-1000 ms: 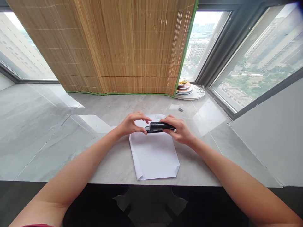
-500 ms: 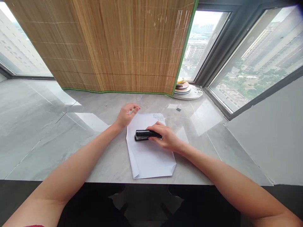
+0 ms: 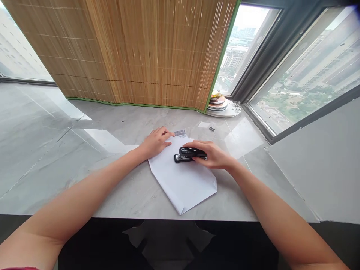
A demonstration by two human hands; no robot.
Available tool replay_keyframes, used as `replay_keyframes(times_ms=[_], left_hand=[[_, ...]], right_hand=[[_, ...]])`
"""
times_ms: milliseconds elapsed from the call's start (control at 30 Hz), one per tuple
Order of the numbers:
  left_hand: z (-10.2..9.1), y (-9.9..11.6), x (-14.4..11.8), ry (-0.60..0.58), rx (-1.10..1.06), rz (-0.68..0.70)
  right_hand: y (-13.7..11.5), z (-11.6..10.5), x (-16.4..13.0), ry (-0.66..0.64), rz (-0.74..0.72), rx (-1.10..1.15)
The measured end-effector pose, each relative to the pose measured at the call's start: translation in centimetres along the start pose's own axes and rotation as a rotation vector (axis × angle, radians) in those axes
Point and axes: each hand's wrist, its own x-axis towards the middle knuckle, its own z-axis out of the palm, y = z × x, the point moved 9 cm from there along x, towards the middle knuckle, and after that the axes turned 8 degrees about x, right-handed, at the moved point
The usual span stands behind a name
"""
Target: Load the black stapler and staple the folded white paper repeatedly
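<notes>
A black stapler [image 3: 184, 154] is in my right hand [image 3: 215, 154], fingers over its top and thumb along its side; its nose points left and its jaws are parted. Below it lies a folded sheet of white paper [image 3: 185, 183] on the counter, turned at a slant, with creased lower corners. Small dark print or writing shows at its top edge. My left hand [image 3: 157, 143] rests at the paper's upper left edge, fingers stretched and thumb apart, touching the sheet. Part of that edge is hidden beneath the hand.
A short strip of staples [image 3: 212, 129] lies on the grey marble counter [image 3: 118, 187], near a small pale scrap [image 3: 204, 124]. Stacked plates [image 3: 221, 107] stand in the back corner by the window. A bamboo blind [image 3: 140, 56] hangs across the back.
The paper has turned so that its lower end swings right. My left hand has come down onto its upper left edge. My right hand has moved the stapler right and slightly up.
</notes>
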Motion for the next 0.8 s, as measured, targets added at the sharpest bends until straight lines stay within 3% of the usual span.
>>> replay_keyframes(times_ms=[233,400,533,667,800], left_hand=[[-1.4,0.3,-0.4,0.059,-0.316,0.094],[-1.8,0.1,-0.5,0.043,-0.36,0.101],[-1.0,0.8,-0.5,-0.023,-0.235,0.117],[-0.7,2.5,-0.7,-0.044,-0.073,0.172],[0.0,5.1,-1.3,-0.151,-0.118,0.327]], right_hand=[[5.0,-6.7,-2.2,0.457,0.216,-0.112],[6.2,-6.3,-2.5,0.307,0.292,-0.199],[4.9,-4.5,-1.9,0.159,0.275,-0.153],[3.2,-3.3,-1.2,0.094,0.227,-0.126],[2.5,-2.9,-0.9,0.102,0.22,-0.169]])
